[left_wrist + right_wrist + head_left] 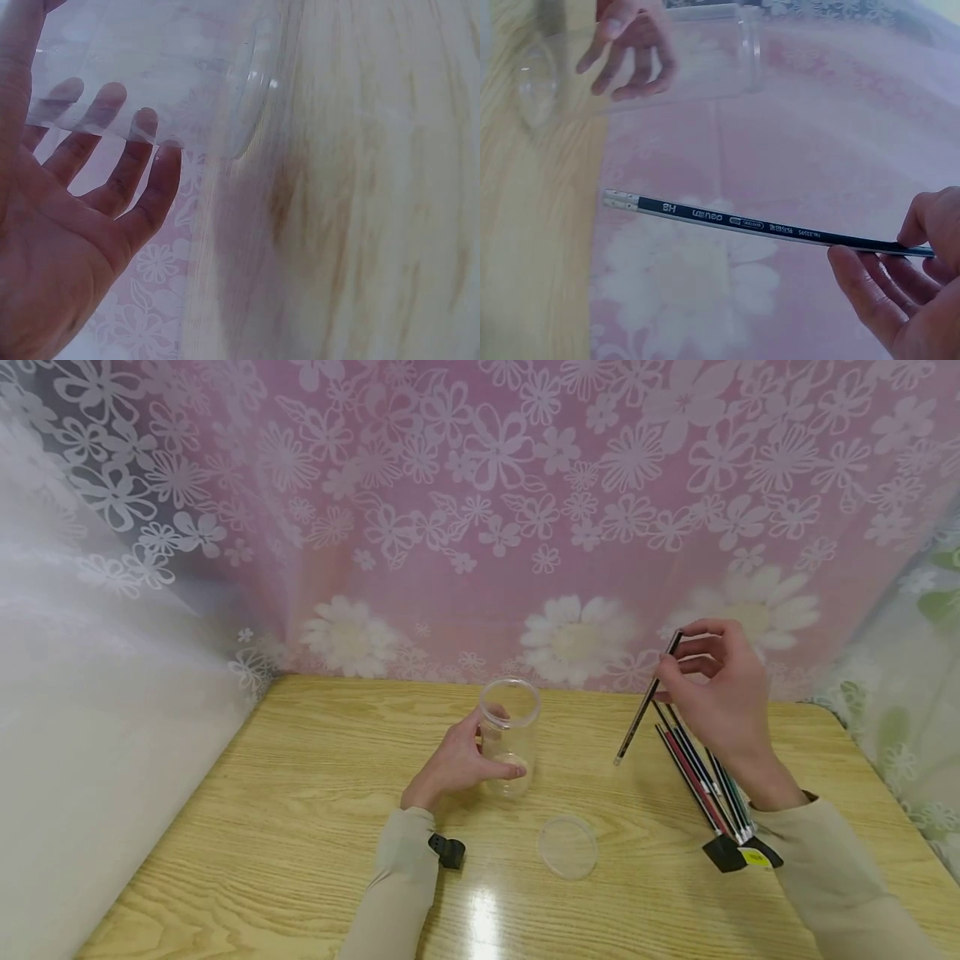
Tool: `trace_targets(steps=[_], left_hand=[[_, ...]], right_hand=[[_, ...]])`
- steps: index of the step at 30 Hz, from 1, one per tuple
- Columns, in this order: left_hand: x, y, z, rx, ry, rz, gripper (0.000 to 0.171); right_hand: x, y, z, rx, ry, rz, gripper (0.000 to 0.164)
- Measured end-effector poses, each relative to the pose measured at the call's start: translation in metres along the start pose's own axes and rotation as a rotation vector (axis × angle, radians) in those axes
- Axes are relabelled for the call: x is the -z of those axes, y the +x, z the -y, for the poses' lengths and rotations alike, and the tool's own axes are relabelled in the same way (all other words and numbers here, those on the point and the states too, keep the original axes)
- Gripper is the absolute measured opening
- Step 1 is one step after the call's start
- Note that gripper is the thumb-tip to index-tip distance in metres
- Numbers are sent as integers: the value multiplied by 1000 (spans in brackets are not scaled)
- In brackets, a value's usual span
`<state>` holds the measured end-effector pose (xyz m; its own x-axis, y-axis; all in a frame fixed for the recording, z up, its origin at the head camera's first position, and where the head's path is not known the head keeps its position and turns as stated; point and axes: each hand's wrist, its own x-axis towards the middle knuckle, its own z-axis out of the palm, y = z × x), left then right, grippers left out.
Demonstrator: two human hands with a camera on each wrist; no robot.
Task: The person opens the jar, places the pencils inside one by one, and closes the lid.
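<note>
A clear plastic jar (517,739) stands upright on the table, its open rim facing up. My left hand (457,756) grips it from the left, thumb in front and fingers behind; in the left wrist view the fingertips lie against the clear wall. Above the table to the right, my right hand (723,693) pinches a dark striped pencil (637,722) near its upper end. The pencil slants, its silver-ferrule end (621,201) pointing down and left toward the jar, apart from it. Below the right hand lies a group of several pencils (686,760), partly hidden by the wrist.
A round clear lid (567,847) lies flat on the wooden table (300,827), in front of the jar. Near the pencils' close ends is a black object (723,853) with a yellow label. A pink flowered curtain (450,527) hangs behind the table.
</note>
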<state>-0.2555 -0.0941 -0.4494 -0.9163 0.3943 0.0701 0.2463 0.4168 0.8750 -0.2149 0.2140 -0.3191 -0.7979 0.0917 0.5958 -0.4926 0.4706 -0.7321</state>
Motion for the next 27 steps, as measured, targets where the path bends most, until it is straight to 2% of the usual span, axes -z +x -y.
trace_targets(steps=[4, 8, 10, 15, 20, 27], left_hand=[[0, 1, 0, -8, 2, 2, 76], [0, 0, 0, -8, 7, 4, 75], [1, 0, 0, -9, 14, 5, 75], [1, -1, 0, -12, 17, 7, 75], [1, -1, 1, -14, 26, 6, 73], [1, 0, 2, -14, 24, 7, 73]], right_hand=[[5, 4, 10, 66, 114, -61, 34], [7, 6, 19, 110, 297, -89, 36], [8, 8, 24, 144, 348, -101, 36], [7, 13, 37, 199, 386, -137, 36], [3, 19, 50, 240, 477, -161, 33], [-6, 23, 66, 222, 609, -176, 34]])
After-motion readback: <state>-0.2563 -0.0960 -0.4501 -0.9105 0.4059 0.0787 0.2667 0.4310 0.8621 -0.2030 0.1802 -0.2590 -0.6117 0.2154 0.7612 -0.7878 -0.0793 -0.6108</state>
